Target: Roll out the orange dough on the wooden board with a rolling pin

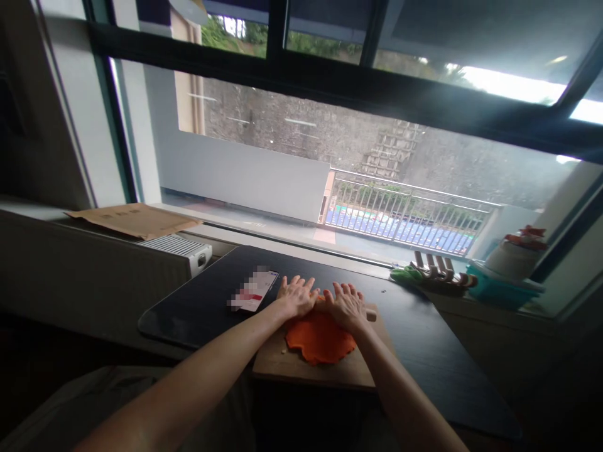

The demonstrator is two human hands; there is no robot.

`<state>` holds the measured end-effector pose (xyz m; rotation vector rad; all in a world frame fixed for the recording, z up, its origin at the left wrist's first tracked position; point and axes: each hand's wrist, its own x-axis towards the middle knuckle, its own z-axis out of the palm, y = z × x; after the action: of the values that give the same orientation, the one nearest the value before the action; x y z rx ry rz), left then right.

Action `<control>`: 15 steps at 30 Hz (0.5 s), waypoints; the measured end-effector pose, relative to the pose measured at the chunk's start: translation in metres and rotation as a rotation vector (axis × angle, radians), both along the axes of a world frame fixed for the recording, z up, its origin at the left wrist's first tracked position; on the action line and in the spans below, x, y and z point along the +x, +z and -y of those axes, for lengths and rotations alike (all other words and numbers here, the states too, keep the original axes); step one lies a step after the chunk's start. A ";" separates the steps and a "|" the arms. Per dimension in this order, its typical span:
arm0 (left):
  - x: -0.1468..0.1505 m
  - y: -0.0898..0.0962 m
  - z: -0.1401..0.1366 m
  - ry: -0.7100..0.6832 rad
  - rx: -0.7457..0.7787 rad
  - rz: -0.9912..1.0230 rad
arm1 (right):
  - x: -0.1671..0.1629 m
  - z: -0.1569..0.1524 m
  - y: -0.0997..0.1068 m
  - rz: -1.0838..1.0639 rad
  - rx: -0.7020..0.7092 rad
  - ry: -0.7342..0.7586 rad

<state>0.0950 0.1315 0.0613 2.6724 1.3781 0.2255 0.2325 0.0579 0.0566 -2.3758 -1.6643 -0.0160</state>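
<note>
A flattened sheet of orange dough (320, 339) with an uneven edge lies on a wooden board (277, 367). My left hand (298, 296) is stretched out palm down at the far left edge of the dough. Beside it, my right hand (347, 304) lies palm down with its fingers extended. Past the right hand sticks out the pale end of a rolling pin (371, 314); the hands cover most of the rest of it. Both palms rest on top of the pin, with no fingers wrapped round it.
A phone (257, 292) lies on the dark table (424, 351) left of the board. Beyond the table's far edge is a window. On the sill at right stand a teal container (499, 289) and a brown rack-like object (443, 270). A brown envelope (136, 220) lies at left.
</note>
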 end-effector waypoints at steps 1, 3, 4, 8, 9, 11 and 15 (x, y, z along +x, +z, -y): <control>0.000 0.001 0.000 0.005 -0.003 -0.003 | 0.000 0.000 0.000 0.007 0.009 0.002; 0.003 0.002 -0.005 0.026 -0.017 -0.010 | 0.002 -0.005 0.000 0.017 0.025 0.017; 0.006 0.002 -0.010 0.036 -0.026 -0.014 | 0.005 -0.010 0.001 0.019 0.032 0.028; 0.020 0.003 -0.037 0.068 -0.057 -0.026 | 0.019 -0.037 0.003 0.008 0.017 0.065; 0.023 0.003 -0.044 0.074 -0.060 -0.029 | 0.022 -0.044 0.003 0.000 0.003 0.072; 0.029 0.003 -0.055 0.082 -0.060 -0.037 | 0.028 -0.055 0.002 -0.016 -0.034 0.083; 0.032 0.003 -0.060 0.080 -0.056 -0.052 | 0.030 -0.060 0.001 -0.042 -0.120 0.071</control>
<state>0.1271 0.1916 0.0640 2.5982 1.4860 0.1242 0.2622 0.1178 0.0581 -2.3823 -1.7753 0.1489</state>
